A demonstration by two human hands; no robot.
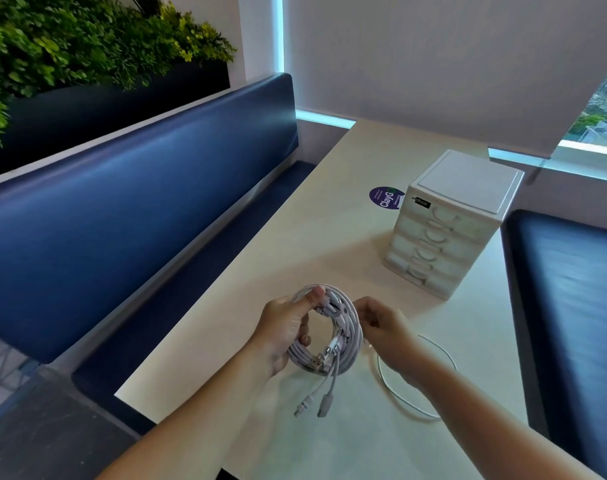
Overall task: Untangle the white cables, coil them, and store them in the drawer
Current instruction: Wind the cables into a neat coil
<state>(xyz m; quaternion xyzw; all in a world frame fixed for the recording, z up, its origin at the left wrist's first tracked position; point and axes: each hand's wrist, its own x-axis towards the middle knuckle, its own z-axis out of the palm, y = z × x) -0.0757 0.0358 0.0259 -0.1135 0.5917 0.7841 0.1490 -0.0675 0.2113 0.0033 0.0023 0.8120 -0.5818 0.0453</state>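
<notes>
A thick coil of white cables (pixel 347 327) is held upright just above the beige table (pixel 329 244). My left hand (pixel 288 330) grips the coil's left side, thumb on top and fingers through the loop. My right hand (pixel 385 327) pinches the coil's right edge. Several connector ends (pixel 315 403) dangle below the coil. A loose strand of white cable (pixel 399 400) trails from under my right hand and loops on the table. The small white drawer unit (pixel 447 230) stands beyond my hands at the right, all its drawers shut.
A round purple sticker (pixel 385 197) lies on the table left of the drawer unit. Blue padded benches (pixel 139 209) run along the table's left and right (pixel 572 306) sides. A planter with greenery (pixel 87 46) sits above the left bench. A window blind is behind.
</notes>
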